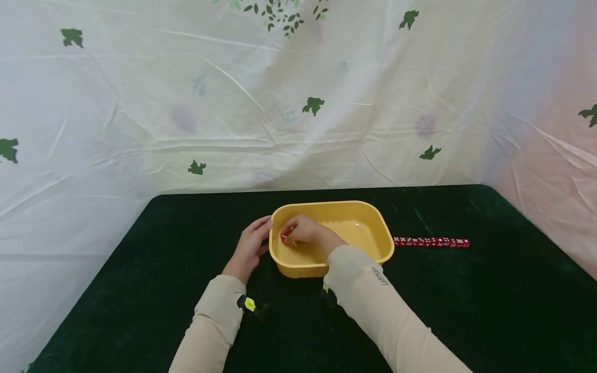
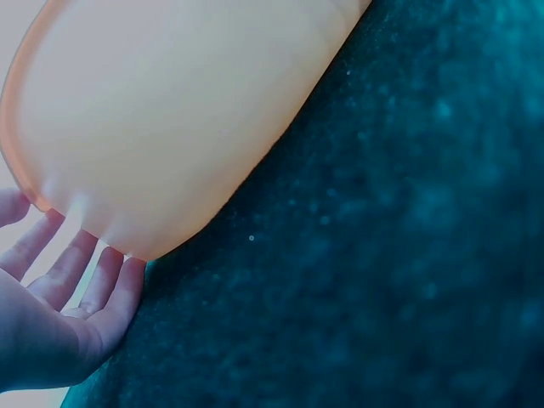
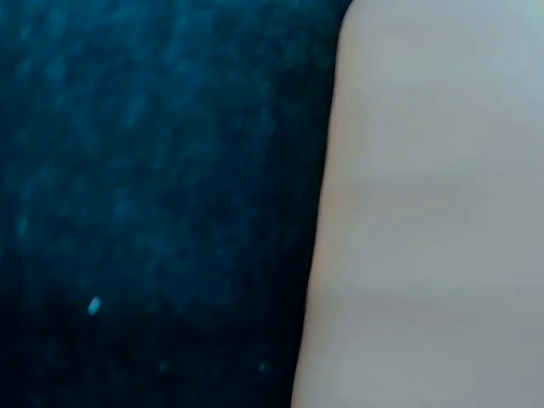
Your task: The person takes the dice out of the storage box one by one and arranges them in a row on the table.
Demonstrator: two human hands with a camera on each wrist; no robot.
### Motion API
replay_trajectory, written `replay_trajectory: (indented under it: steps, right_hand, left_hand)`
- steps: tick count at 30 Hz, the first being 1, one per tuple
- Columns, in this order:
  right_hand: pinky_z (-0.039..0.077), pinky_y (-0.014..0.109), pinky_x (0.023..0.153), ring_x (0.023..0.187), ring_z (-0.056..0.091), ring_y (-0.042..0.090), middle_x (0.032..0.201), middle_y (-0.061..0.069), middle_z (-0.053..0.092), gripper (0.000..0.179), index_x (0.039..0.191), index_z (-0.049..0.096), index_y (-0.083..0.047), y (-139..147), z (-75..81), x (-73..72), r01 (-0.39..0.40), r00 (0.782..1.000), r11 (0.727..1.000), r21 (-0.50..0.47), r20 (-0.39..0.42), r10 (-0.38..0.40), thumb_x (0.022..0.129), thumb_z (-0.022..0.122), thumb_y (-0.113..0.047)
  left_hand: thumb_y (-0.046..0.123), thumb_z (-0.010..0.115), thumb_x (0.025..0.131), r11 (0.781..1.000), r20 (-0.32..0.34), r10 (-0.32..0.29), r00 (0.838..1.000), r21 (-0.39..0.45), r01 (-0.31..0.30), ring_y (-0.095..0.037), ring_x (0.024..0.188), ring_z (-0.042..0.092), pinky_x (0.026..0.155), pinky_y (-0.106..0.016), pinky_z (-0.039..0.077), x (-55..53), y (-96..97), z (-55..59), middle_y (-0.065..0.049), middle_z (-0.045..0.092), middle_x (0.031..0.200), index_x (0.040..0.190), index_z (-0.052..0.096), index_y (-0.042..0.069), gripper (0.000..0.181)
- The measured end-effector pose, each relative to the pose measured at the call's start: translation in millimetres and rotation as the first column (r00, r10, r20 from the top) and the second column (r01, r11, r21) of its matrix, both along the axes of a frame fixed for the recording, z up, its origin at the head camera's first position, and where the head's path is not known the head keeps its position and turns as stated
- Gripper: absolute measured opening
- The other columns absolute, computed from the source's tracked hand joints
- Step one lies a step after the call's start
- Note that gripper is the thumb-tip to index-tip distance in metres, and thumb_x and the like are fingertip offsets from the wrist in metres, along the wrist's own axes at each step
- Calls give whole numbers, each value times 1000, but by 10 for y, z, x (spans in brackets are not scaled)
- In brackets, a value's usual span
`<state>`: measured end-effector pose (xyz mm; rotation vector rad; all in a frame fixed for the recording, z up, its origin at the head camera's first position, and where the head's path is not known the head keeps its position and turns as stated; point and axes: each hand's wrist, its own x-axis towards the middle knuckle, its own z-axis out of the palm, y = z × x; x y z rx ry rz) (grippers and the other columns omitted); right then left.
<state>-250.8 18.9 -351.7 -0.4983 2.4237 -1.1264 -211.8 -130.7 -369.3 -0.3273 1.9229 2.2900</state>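
A yellow plastic basin (image 1: 307, 270) stands on the dark green cloth. My right hand (image 1: 303, 229) reaches inside its left part and pinches a red die (image 1: 283, 238) with white pips, close to the left inner wall. From outside, my left hand (image 1: 251, 244) touches the basin's left end. In the left wrist view, fairly straight fingers (image 2: 64, 270) of the left hand rest their tips against the basin wall (image 2: 170, 119). The right wrist view has only the basin's outer wall (image 3: 425, 212) and cloth; the right hand is hidden there.
A straight row of red dice (image 1: 431, 242) lies right of the basin, its left end beside the basin's wall. The dark green tabletop (image 1: 466, 311) spreads around, backed by a pale curtain (image 1: 242, 129) with green leaf prints.
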Motion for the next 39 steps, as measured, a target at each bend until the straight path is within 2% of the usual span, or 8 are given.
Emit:
replay_trajectory:
  steps: [6,14,18,21,31,35,39]
  right_hand:
    - [44,25,59,64,49,19,79,4,56,15,92,65,-5,20,51,13,14,1000,1000,-3,15,-14,77,62,-5]
    - [46,29,59,62,51,24,75,10,58,17,93,64,-3,73,124,14,-8,1000,999,-41,27,9,77,60,-4]
    - [46,31,63,68,53,26,80,12,60,18,96,63,-2,129,191,6,-3,1000,999,-45,28,5,79,60,-7]
    - [46,33,67,72,53,28,85,9,60,19,98,63,-2,179,258,3,2,1000,999,-51,23,-1,80,60,-8]
    - [43,38,73,71,53,19,91,5,60,23,100,62,-1,462,448,-50,61,998,996,-69,6,-60,80,61,-11]
    - [41,39,77,78,51,20,94,6,60,24,103,61,-2,613,495,-77,64,998,996,-67,15,-63,81,59,-10]
    - [39,42,81,82,50,22,99,11,59,26,106,58,0,748,560,-86,64,998,996,-65,13,-63,83,57,-11]
  left_hand:
    - [29,53,85,1000,-2,-7,1000,19,7,-21,103,47,85,-43,36,19,1,15,-5,51,114,114,54,14,33]
    - [28,54,84,1000,23,0,1000,19,-1,-19,101,48,85,-42,37,19,5,30,-2,52,112,112,55,15,30]
    - [29,55,84,1000,22,4,1000,21,-5,-20,101,48,85,-42,37,14,1,24,-3,52,112,112,55,15,31]
    - [29,56,84,1000,21,7,1000,18,-8,-20,101,48,84,-41,37,14,-1,24,-3,52,112,111,55,16,31]
    - [29,56,83,1000,20,17,1000,3,-17,-19,100,48,84,-41,37,5,13,26,-1,52,111,111,55,16,31]
    - [29,56,84,1000,17,19,1000,7,-19,-19,101,48,84,-41,37,10,17,23,-2,52,112,111,55,15,31]
    - [28,55,84,1000,15,22,1000,11,-22,-20,101,48,84,-42,37,16,15,24,-3,52,112,112,55,14,31]
